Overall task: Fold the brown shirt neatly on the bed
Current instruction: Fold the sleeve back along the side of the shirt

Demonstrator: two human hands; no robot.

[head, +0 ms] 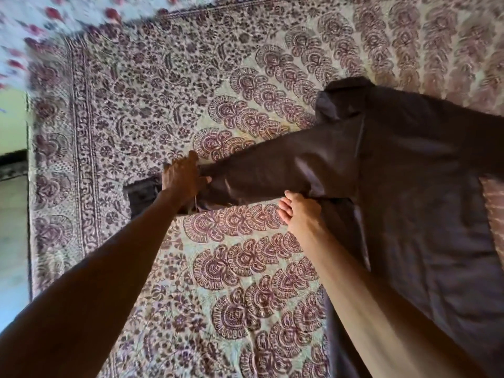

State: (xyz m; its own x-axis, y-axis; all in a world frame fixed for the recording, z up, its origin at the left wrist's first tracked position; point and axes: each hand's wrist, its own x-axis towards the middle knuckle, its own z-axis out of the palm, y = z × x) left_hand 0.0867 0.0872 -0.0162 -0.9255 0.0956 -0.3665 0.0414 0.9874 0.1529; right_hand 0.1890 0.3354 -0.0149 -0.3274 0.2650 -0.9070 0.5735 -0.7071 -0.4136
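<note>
The dark brown shirt lies spread flat on the right side of the bed, collar toward the top. One long sleeve stretches out to the left across the patterned sheet. My left hand rests on the sleeve near its cuff, fingers spread and pressing on the cloth; the cuff end shows just left of the hand. My right hand is at the armpit of that sleeve, fingers closed on the fabric's lower edge.
The bed is covered by a cream sheet with a maroon floral print and a bordered edge at the left. Beyond that edge lies the floor. A white cloth with red flowers sits at the top left.
</note>
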